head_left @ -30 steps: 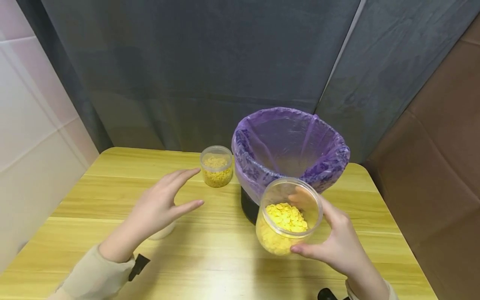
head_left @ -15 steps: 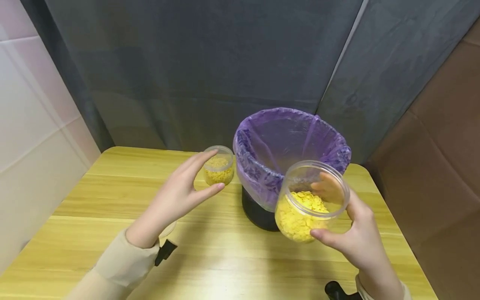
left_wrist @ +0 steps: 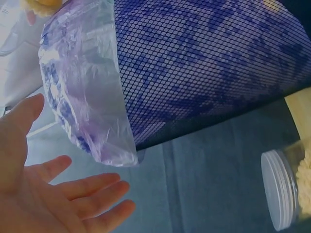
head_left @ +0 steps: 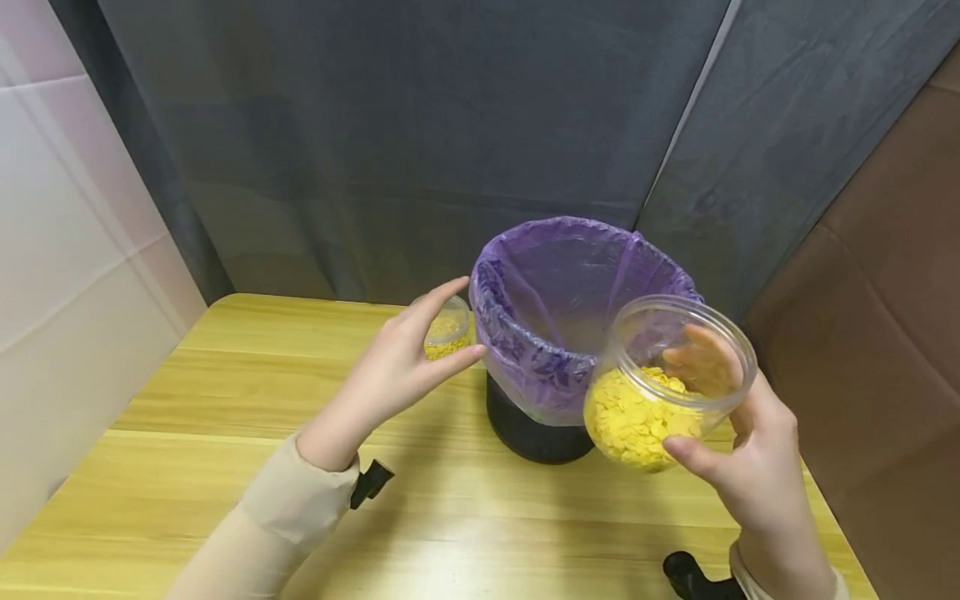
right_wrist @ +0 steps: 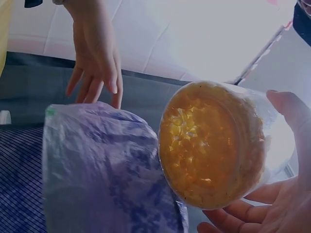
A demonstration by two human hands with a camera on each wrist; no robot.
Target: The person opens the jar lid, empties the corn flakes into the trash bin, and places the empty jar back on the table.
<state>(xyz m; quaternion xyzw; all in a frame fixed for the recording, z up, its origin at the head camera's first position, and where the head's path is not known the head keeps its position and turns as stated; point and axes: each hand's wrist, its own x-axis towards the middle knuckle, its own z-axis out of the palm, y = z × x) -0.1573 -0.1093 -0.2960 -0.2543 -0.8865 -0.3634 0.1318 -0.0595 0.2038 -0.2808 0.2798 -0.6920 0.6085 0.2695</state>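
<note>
My right hand (head_left: 768, 450) grips a clear plastic jar (head_left: 645, 425) partly filled with yellow flakes, thumb at the near side and fingers behind. The jar is held tilted above the table, in front of the bin's right side, its open mouth upward. A black mesh bin (head_left: 540, 433), lined with a purple patterned bag (head_left: 517, 354), stands at the middle back. My left hand (head_left: 397, 362) reaches to the bin's left rim, fingers and thumb spread apart, holding nothing. In the left wrist view the fingers (left_wrist: 97, 194) extend below the bag's folded edge (left_wrist: 92, 92).
A smaller clear jar (head_left: 448, 337) of yellow bits stands on the wooden table (head_left: 247, 383) left of the bin, partly hidden behind my left hand. A dark grey curtain (head_left: 375, 150) hangs behind, with a brown panel (head_left: 885, 333) at the right.
My left hand has moved right, past the small jar to the bin's rim. My right hand has carried the flake jar right and up, uncovering more of the bin.
</note>
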